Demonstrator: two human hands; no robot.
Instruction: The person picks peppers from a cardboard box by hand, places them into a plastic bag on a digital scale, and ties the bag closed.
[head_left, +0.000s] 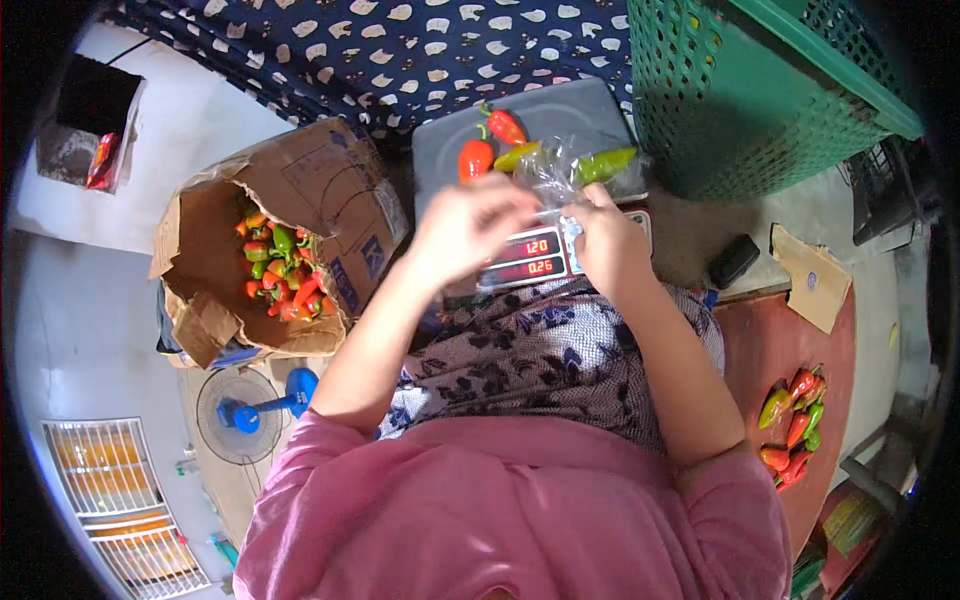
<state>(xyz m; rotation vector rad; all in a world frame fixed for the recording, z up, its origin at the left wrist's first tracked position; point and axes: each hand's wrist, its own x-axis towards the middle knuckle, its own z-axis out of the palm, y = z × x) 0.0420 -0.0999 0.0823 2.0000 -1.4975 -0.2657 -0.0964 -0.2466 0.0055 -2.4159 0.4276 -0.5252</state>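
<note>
My right hand (606, 236) pinches the gathered neck of a clear plastic bag (553, 176) over the front of a digital scale. Motion blurs my left hand (476, 229), its fingers curled close to the same twisted plastic; whether they grip it is unclear. A long green pepper (604, 166) lies in or under the bag's film at the right. Beside it on the scale's grey platform (439, 154) are a yellow-green pepper (516, 156) and two red peppers (475, 159). Below my hands, the scale's lit display (529, 256) shows red digits, partly covered.
An open cardboard box (300, 172) at left holds many red and green peppers (281, 274). A tall green plastic basket (750, 112) stands at right. Several peppers (796, 427) lie on a reddish board (750, 337), near a cardboard scrap (814, 277) and a black object (735, 261). A fan (240, 416) is lower left.
</note>
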